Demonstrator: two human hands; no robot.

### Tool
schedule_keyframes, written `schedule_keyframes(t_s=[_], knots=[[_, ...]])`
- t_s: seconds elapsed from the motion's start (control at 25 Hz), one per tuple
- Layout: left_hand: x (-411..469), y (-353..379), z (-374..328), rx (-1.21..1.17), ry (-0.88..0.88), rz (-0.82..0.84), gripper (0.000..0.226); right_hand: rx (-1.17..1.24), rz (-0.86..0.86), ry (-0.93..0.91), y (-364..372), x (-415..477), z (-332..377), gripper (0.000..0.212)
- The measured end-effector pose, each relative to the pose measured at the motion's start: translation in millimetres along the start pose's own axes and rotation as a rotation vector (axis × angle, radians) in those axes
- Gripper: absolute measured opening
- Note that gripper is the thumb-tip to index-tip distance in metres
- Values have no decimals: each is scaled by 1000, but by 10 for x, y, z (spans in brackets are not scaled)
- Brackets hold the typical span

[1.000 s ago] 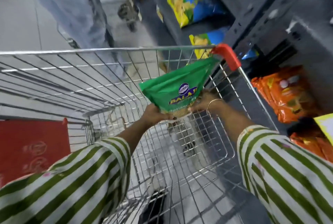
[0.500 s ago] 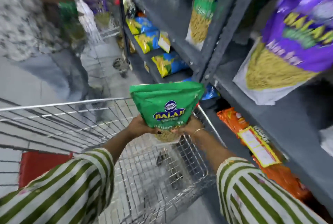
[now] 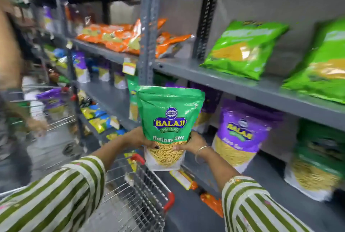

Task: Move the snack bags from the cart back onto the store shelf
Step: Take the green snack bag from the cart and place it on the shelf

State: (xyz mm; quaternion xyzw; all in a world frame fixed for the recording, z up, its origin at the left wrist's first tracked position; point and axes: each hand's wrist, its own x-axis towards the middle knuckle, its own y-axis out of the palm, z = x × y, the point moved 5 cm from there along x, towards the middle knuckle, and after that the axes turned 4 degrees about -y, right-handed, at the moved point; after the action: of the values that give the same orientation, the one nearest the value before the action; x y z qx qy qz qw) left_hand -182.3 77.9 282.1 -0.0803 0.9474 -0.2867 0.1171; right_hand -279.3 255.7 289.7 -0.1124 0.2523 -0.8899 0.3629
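I hold a green Balaji Ratlami Sev bag upright in front of the grey store shelf. My left hand grips its lower left edge and my right hand grips its lower right edge. The bag hangs above the far corner of the wire cart, level with the middle shelf, where a purple Balaji bag stands to its right. The cart's inside is mostly out of view.
Light green bags and orange bags lie on the upper shelf. A dark green bag stands at far right. Orange packets sit low on the bottom shelf. Another person with a second cart stands at left.
I have lifted the green bag out of the cart and up toward the shelf, both hands keeping hold of it. My view has swung upward and right to face the shelves.
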Motion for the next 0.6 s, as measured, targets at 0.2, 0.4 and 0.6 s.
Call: schedule_keyframes(t_s=[0.2,0.4,0.6], knots=[[129,943,-1106,-20,193,277,90,-34,-148,45,-1021,-839,-326,65],[367,2146,-1630,58,151,504,64,-81,-258,259,-1766,-1697,-1008,61],[767,3122,-1977,83,46,643,51,-9,-480,398,-2321,-2286,-1611,55]])
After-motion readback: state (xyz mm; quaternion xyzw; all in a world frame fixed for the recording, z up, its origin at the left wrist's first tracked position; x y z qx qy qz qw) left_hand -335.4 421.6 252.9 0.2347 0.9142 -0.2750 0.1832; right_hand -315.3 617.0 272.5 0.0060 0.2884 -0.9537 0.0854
